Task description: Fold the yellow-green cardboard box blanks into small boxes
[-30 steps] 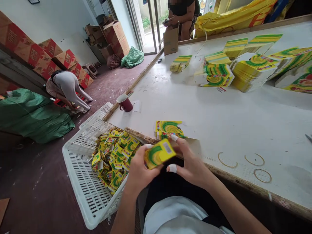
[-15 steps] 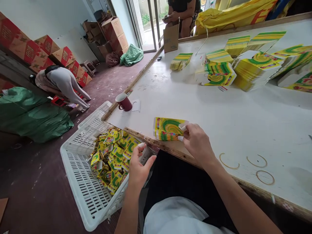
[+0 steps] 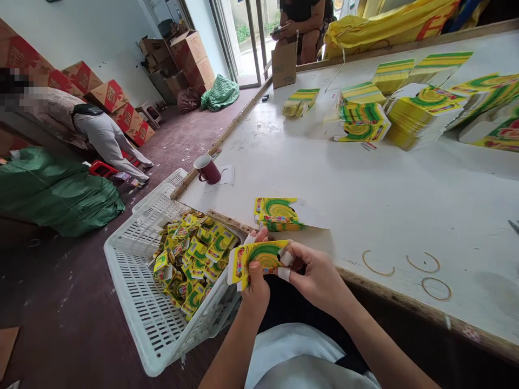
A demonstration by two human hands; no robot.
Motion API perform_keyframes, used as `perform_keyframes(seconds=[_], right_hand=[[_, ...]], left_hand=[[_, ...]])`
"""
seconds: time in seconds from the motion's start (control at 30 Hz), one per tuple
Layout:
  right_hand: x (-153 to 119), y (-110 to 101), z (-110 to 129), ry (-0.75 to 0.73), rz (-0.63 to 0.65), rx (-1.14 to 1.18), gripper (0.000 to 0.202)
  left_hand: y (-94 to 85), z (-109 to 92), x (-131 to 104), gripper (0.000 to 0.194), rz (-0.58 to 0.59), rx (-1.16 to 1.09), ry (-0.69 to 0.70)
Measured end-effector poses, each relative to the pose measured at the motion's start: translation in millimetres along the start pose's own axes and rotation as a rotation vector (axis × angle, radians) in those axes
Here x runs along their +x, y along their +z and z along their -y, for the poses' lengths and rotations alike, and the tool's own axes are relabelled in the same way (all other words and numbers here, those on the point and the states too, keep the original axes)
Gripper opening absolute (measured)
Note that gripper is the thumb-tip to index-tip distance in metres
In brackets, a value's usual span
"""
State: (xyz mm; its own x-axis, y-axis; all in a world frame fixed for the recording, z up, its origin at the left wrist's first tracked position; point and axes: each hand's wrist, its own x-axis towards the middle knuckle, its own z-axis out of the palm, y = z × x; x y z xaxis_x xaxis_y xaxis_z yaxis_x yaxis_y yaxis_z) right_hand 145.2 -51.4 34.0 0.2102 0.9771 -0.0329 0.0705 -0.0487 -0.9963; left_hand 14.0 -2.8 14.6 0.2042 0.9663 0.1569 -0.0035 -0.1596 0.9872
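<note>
A yellow and green printed carton (image 3: 261, 256) is held between both hands just off the table's front edge. My left hand (image 3: 257, 281) grips its left part, thumb on top and fingers behind. At its right end, my right hand (image 3: 310, 273) pinches the carton, with white wraps on thumb and a finger. Behind them a small stack of similar flat cartons (image 3: 278, 210) lies on the white table (image 3: 344, 194). Left of my hands, a white plastic basket (image 3: 133, 302) holds many small yellow cartons (image 3: 198, 254).
A maroon mug (image 3: 208, 170) stands near the table's left edge. Stacks of cartons (image 3: 425, 113) fill the back right; rubber bands (image 3: 436, 288) lie at right. One person (image 3: 101, 129) bends at the left; another (image 3: 302, 24) sits beyond the table.
My right hand has brought a carton from the stack toward me, and my left hand has moved right and closed on it. The person at the left has risen somewhat.
</note>
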Motion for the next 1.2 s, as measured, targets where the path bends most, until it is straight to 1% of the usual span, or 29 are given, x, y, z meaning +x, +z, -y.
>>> perform_keyframes(seconds=[0.03, 0.1, 0.17, 0.2, 0.23, 0.3, 0.33, 0.4, 0.47, 0.5, 0.53, 0.6, 0.63, 0.7, 0.73, 0.87, 0.93, 0.97, 1.0, 1.07, 1.13, 1.17, 1.2], right_hand=[[0, 0, 1, -0.008, 0.019, 0.021, 0.015], [-1, 0, 4, 0.002, 0.094, 0.087, 0.01], [-3, 4, 5, 0.027, 0.162, 0.134, 0.012], [-4, 8, 5, 0.031, 0.177, 0.137, 0.014], [-6, 12, 4, 0.028, 0.182, 0.129, 0.015], [-9, 19, 1, 0.022, 0.181, 0.1, 0.017], [-10, 22, 0, 0.028, 0.169, 0.092, 0.017], [-10, 24, -3, 0.057, 0.105, 0.081, 0.023], [-9, 23, -4, 0.051, 0.025, 0.053, 0.031], [-8, 21, -5, 0.026, -0.003, 0.027, 0.031], [-7, 19, -5, -0.013, -0.021, -0.003, 0.026], [-6, 14, -4, -0.111, -0.046, -0.066, 0.008], [-5, 12, -3, -0.154, -0.06, -0.092, 0.005], [-5, 9, -2, -0.197, -0.071, -0.113, 0.014], [-5, 9, -2, -0.185, -0.056, -0.099, 0.016], [-7, 7, -3, -0.018, 0.043, 0.045, 0.015], [-7, 4, -3, -0.014, 0.039, 0.043, 0.016], [-7, 1, -3, -0.051, 0.014, 0.005, 0.016], [-7, -3, -3, -0.109, -0.026, -0.049, 0.015], [-7, -12, -2, -0.265, -0.116, -0.195, 0.015], [-6, -21, 0, -0.443, -0.183, -0.368, 0.022], [-6, -23, 2, -0.529, -0.192, -0.45, 0.025], [-6, -25, 3, -0.606, -0.182, -0.519, 0.027]], left_hand=[[1.2, -1, 0, 0.055, -0.011, -0.059, -0.018], [6.1, -5, 2, 0.055, -0.035, -0.262, -0.082], [12.7, -12, 7, 0.052, -0.075, -0.497, -0.141], [15.9, -15, 10, 0.051, -0.106, -0.599, -0.154], [18.7, -17, 13, 0.051, -0.142, -0.674, -0.154], [22.3, -18, 18, 0.054, -0.219, -0.732, -0.143], [23.1, -17, 20, 0.058, -0.248, -0.721, -0.144], [22.2, -12, 20, 0.065, -0.26, -0.628, -0.162], [18.6, -7, 18, 0.072, -0.211, -0.489, -0.191], [16.0, -5, 17, 0.074, -0.174, -0.426, -0.201], [13.1, -4, 16, 0.075, -0.143, -0.375, -0.204], [7.0, -4, 14, 0.073, -0.109, -0.319, -0.191], [4.2, -4, 14, 0.073, -0.102, -0.312, -0.184], [-0.5, -5, 15, 0.073, -0.13, -0.318, -0.177], [-2.0, -4, 15, 0.072, -0.156, -0.322, -0.179], [-4.2, 0, 13, 0.054, -0.292, -0.313, -0.171], [-7.2, 0, 15, 0.047, -0.314, -0.289, -0.176], [-10.7, -1, 16, 0.048, -0.293, -0.278, -0.185], [-15.9, -4, 19, 0.053, -0.253, -0.27, -0.19], [-31.3, -15, 25, 0.073, -0.142, -0.252, -0.161], [-48.9, -29, 30, 0.093, -0.055, -0.184, -0.059], [-56.2, -36, 31, 0.099, -0.005, -0.11, 0.005], [-61.0, -43, 31, 0.102, 0.08, -0.006, 0.042]])
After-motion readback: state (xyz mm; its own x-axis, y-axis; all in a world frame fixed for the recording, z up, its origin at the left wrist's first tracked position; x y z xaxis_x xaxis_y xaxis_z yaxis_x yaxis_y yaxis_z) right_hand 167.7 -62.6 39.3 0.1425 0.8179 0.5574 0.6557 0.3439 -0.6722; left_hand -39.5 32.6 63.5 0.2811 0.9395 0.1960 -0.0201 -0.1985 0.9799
